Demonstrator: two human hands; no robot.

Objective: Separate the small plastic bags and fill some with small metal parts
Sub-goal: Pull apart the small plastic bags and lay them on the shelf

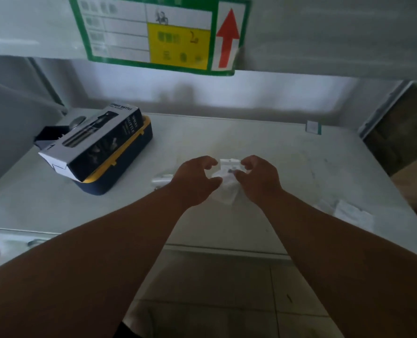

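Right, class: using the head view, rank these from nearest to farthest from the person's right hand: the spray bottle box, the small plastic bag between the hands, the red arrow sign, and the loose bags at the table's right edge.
1. Small plastic bag: touching the right hand, at its fingers.
2. Loose bags: right, near table edge.
3. Spray bottle box: far left, on the table.
4. Red arrow sign: overhead, at the back.

Two hands are in view, the left hand (197, 176) and the right hand (258, 178), with one small clear plastic bag (228, 178) between them. At least one tiny dark metal part (229, 170) shows inside it; more cannot be counted. One further bag (162, 179) lies just left of the hands, and about two bags (349, 211) lie near right. On the far left sit one spray-bottle carton (97, 140) and one blue-and-yellow case (129, 164). One sign (158, 32) hangs above.
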